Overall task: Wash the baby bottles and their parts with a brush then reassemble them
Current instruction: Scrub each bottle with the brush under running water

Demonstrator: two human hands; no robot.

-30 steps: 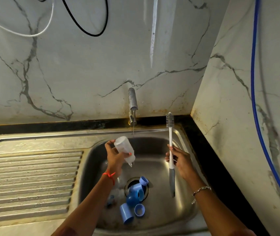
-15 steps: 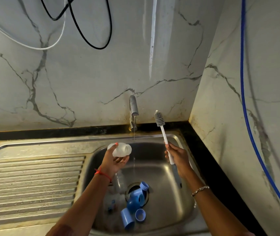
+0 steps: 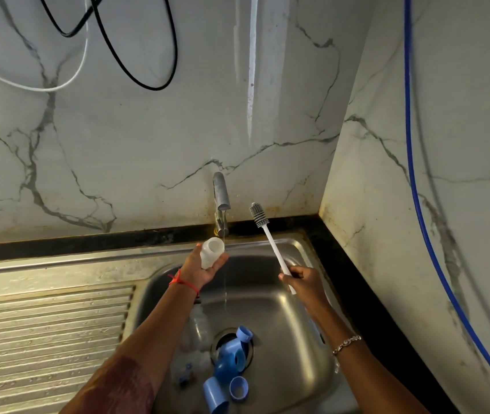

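Palm turned up, the left hand (image 3: 205, 271) cups a small translucent white plastic baby bottle (image 3: 211, 253), thumb on one side and fingers curled round the other. It is held up over the back of the basin, just under the spout. A red thread (image 3: 182, 282) is tied at that wrist. The right hand (image 3: 303, 282) is closed in a fist round the lower shaft of a long white-handled bottle brush (image 3: 272, 246). The brush leans up and to the left, and its grey bristled head stands near the short steel tap (image 3: 221, 192) without touching it. A thin metal bracelet (image 3: 346, 344) hangs on the right wrist.

A thin stream of water (image 3: 225, 285) runs from the tap, passing right at the bottle's edge — I cannot tell whether it goes in — and falls between the two hands into the stainless steel sink (image 3: 285, 321). Down at the drain (image 3: 216, 343) lie the other pieces: a cluster of blue plastic caps and rings (image 3: 229, 361), some sitting over the drain hole, others nearer the front wall of the basin. A second clear bottle (image 3: 200, 324) lies on its side beside them, partly hidden by the left forearm.

To the left stretches the ribbed steel drainboard (image 3: 44, 333). Behind it rises a grey-veined marble wall (image 3: 148, 130), where a black cable (image 3: 136, 55) and a white cable (image 3: 44, 88) hang in loops — and a blue hose (image 3: 417, 189) runs down the side wall on the right.
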